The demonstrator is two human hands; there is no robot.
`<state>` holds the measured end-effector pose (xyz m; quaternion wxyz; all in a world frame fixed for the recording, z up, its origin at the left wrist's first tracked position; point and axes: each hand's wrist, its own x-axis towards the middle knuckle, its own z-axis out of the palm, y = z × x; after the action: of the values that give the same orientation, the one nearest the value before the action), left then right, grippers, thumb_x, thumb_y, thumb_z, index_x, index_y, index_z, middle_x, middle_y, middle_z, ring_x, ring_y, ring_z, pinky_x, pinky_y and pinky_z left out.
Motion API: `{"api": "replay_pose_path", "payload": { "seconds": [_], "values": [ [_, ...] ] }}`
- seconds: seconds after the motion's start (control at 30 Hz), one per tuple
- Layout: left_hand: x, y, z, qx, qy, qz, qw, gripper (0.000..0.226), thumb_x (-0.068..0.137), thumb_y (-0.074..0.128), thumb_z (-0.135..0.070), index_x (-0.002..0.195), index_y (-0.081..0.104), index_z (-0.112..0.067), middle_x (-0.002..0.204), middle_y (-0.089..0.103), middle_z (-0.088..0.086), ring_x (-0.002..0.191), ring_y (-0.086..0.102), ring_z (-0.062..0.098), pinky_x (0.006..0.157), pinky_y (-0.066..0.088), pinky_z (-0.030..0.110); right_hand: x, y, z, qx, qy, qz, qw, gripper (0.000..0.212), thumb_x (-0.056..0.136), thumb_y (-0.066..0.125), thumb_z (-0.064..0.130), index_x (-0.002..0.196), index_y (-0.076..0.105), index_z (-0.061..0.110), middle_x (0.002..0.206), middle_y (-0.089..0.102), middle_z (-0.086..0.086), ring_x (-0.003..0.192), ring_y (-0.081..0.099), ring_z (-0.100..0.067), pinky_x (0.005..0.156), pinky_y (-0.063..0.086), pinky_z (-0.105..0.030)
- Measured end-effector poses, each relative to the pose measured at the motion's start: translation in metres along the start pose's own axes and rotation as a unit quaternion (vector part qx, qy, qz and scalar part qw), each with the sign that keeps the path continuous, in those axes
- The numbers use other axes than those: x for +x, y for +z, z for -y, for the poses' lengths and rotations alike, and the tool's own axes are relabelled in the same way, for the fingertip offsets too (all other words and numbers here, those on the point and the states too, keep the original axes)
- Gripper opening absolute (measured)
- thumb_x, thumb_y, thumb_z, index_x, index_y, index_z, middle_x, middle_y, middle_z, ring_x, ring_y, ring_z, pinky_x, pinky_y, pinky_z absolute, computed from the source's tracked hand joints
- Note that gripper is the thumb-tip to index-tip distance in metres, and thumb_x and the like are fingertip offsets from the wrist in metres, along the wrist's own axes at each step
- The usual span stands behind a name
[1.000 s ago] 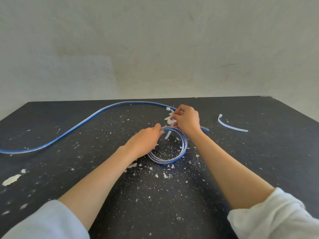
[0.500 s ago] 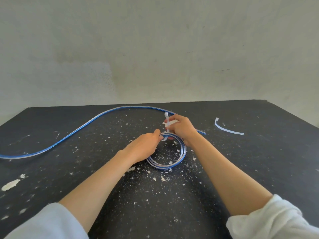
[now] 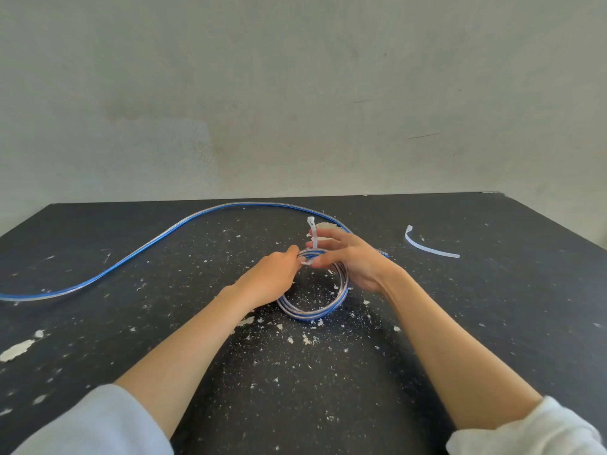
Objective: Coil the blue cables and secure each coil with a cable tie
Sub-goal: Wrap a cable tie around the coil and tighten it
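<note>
The blue cable coil (image 3: 315, 315) lies flat on the surface (image 3: 476, 323), its far rim pinched by the left hand (image 3: 269, 280). A cable tie (image 3: 313, 234) stands upright there, head up, held between fingers of the right hand (image 3: 356, 262).

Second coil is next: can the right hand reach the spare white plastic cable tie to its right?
Probably yes: only black tabletop lies between the right hand and the spare white plastic cable tie, though its fingers are at the upright white tie on the blue cable coil.
</note>
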<state>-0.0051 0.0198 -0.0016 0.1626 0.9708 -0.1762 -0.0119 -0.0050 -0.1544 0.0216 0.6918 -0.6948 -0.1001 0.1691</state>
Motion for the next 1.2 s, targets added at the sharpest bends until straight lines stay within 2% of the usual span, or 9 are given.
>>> {"api": "replay_pose_path", "payload": {
  "seconds": [0.17,0.33,0.4,0.5,0.6,0.7,0.8,0.93,1.2],
  "values": [
    [0.000,0.000,-0.002,-0.016,0.007,-0.003,1.000,0.022,0.101,0.025,-0.033,0.093,0.039,-0.018,0.075,0.051,0.001,0.062,0.049,0.016,0.051,0.033,0.031,-0.003,-0.002,-0.004,-0.058,0.016,0.001,0.998,0.072,0.074,0.066,-0.014,0.136,0.043,0.015,0.123,0.055,-0.005,0.109,0.058,-0.022,0.105,0.035,-0.038],
    [-0.001,-0.001,-0.003,-0.009,0.008,-0.002,1.000,0.022,0.101,0.025,-0.032,0.091,0.038,-0.017,0.074,0.051,0.001,0.061,0.049,0.016,0.050,0.032,0.029,-0.002,0.005,-0.005,-0.066,0.000,-0.028,0.997,0.066,0.074,0.075,0.002,0.134,0.047,0.010,0.130,0.051,-0.009,0.110,0.054,-0.019,0.078,0.047,-0.025],
    [-0.002,-0.001,-0.003,-0.004,0.009,-0.003,1.000,0.022,0.101,0.025,-0.032,0.092,0.038,-0.017,0.076,0.051,0.002,0.062,0.049,0.017,0.051,0.032,0.030,-0.001,0.005,-0.006,-0.047,-0.008,-0.021,0.999,0.060,0.077,0.073,0.006,0.132,0.049,0.007,0.127,0.054,-0.013,0.096,0.060,-0.018,0.070,0.050,-0.024],
    [-0.002,-0.001,-0.004,-0.003,0.007,0.005,1.000,0.025,0.101,0.023,-0.034,0.098,0.040,-0.015,0.081,0.053,0.003,0.066,0.051,0.018,0.057,0.036,0.033,0.000,0.000,-0.004,-0.003,-0.004,-0.002,1.000,0.047,0.080,0.071,0.009,0.124,0.054,0.005,0.109,0.063,-0.014,0.076,0.067,-0.014,0.069,0.056,-0.020],
    [0.000,-0.002,-0.005,0.002,0.001,0.022,1.000,0.031,0.101,0.023,-0.034,0.113,0.042,-0.013,0.093,0.059,0.008,0.075,0.054,0.020,0.065,0.043,0.036,0.004,-0.002,-0.001,0.012,0.004,-0.013,1.000,0.032,0.078,0.074,0.016,0.107,0.063,0.008,0.098,0.070,-0.013,0.076,0.071,-0.020,0.071,0.060,-0.026],
    [0.000,-0.002,-0.005,0.005,0.008,0.027,1.000,0.035,0.101,0.022,-0.034,0.122,0.040,-0.012,0.093,0.059,0.008,0.077,0.055,0.022,0.070,0.047,0.040,0.011,0.001,0.001,-0.025,0.012,-0.048,0.998,0.038,0.074,0.078,0.021,0.106,0.062,0.007,0.091,0.073,-0.016,0.078,0.070,-0.027,0.074,0.061,-0.034],
    [0.001,-0.001,-0.004,-0.001,0.013,0.026,1.000,0.037,0.101,0.023,-0.034,0.128,0.037,-0.012,0.089,0.056,0.004,0.076,0.055,0.020,0.068,0.044,0.036,0.016,0.007,0.001,-0.058,0.011,-0.078,0.995,0.041,0.073,0.079,0.025,0.106,0.063,0.007,0.092,0.073,-0.014,0.072,0.071,-0.024,0.072,0.061,-0.034],
    [0.001,-0.001,-0.003,-0.014,0.016,0.037,0.999,0.043,0.101,0.022,-0.035,0.139,0.027,-0.016,0.110,0.062,0.013,0.089,0.059,0.024,0.073,0.045,0.036,0.019,0.012,-0.002,-0.072,0.009,-0.097,0.993,0.040,0.074,0.078,0.027,0.106,0.064,0.009,0.105,0.067,-0.014,0.074,0.072,-0.022,0.067,0.061,-0.032],
    [-0.001,-0.003,-0.005,-0.029,0.019,0.042,0.999,0.044,0.099,0.022,-0.045,0.133,0.032,-0.018,0.114,0.061,0.014,0.099,0.059,0.027,0.078,0.045,0.039,0.019,0.010,-0.005,-0.053,0.000,-0.101,0.993,0.031,0.077,0.076,0.024,0.101,0.062,0.010,0.105,0.065,-0.011,0.086,0.070,-0.020,0.061,0.059,-0.026]
  ]
}}
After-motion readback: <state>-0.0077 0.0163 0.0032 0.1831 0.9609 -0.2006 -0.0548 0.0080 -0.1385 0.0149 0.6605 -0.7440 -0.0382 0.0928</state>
